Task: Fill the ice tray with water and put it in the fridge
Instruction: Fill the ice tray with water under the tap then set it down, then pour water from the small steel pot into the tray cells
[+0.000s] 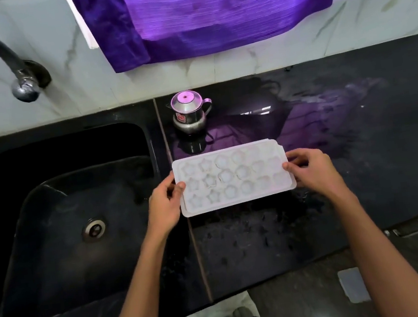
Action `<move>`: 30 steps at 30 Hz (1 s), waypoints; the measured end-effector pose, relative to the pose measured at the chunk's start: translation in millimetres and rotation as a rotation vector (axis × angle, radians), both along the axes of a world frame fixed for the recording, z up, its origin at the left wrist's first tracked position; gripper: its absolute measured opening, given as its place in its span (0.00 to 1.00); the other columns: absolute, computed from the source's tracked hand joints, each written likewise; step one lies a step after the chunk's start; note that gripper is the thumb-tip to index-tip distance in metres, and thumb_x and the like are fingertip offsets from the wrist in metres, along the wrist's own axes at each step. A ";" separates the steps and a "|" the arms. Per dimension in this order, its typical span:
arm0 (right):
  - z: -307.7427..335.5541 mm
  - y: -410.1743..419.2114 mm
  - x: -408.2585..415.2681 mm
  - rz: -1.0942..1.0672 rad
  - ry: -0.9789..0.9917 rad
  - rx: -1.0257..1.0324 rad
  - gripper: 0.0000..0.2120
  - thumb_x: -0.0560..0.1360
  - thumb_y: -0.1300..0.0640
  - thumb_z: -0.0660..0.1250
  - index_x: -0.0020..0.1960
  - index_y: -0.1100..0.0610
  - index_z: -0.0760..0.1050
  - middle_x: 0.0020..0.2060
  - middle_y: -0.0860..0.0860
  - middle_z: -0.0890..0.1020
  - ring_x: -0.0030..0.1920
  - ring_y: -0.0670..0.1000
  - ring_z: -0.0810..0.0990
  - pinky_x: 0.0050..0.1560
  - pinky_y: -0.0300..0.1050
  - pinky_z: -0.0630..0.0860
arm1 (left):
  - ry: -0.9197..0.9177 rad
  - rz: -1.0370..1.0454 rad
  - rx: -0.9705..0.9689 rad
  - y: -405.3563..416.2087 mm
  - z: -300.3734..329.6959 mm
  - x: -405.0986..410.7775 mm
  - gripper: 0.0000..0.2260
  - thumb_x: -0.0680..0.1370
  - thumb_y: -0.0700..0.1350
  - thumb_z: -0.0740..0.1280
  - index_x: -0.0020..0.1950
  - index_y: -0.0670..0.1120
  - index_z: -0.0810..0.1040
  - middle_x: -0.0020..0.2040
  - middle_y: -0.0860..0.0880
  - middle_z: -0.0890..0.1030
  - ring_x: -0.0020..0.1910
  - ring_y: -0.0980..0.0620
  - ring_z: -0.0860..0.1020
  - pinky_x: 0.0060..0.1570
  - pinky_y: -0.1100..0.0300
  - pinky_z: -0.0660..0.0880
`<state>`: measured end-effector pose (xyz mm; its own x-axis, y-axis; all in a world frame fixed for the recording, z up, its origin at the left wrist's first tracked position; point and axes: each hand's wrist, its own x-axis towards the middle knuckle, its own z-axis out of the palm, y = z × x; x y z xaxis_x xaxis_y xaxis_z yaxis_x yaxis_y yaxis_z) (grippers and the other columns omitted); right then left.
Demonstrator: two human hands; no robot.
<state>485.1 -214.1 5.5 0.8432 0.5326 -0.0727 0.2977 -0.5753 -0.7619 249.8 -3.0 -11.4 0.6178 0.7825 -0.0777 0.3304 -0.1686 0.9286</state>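
1. Ice tray [234, 177] — white, with rows of star- and flower-shaped cups; lay over the dark counter [363, 164] just right of the sink [64, 217]. Long axis ran left to right, the right end a little farther away than the left. Whether it rested on the counter or was held just above it could not be told. Whether the cups held water could not be told either.
2. Left hand [166, 204] — at the tray's left short end; thumb curled over the top rim, fingers tucked beneath. Narrow pinch, holding the tray.
3. Right hand [313, 171] — at the right short end; thumb on the rim, fingers curled round the edge. Holding the tray likewise.
4. Tap [3, 60] — far left, its spout above the sink and well apart from the tray; the left hand was the nearer to it. Judged: filling would call for carrying the tray leftward and away, kept level.
5. Small steel pot [190, 113] — lidded, on the counter just beyond the tray, not touching.
6. Fridge — not in view.
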 end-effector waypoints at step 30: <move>10.7 20.9 83.1 0.192 0.089 -0.183 0.09 0.72 0.53 0.72 0.51 0.53 0.79 0.45 0.49 0.83 0.45 0.50 0.82 0.46 0.48 0.80 | 0.322 0.303 0.293 -9.5 7.3 34.8 0.18 0.80 0.52 0.61 0.64 0.43 0.77 0.59 0.43 0.79 0.58 0.44 0.77 0.55 0.53 0.70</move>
<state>568.2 -193.2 16.1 0.7142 0.6531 -0.2518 0.3512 -0.6455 -0.6782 284.6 -12.5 -4.1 0.3415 0.9396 0.0222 0.6654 -0.2584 0.7004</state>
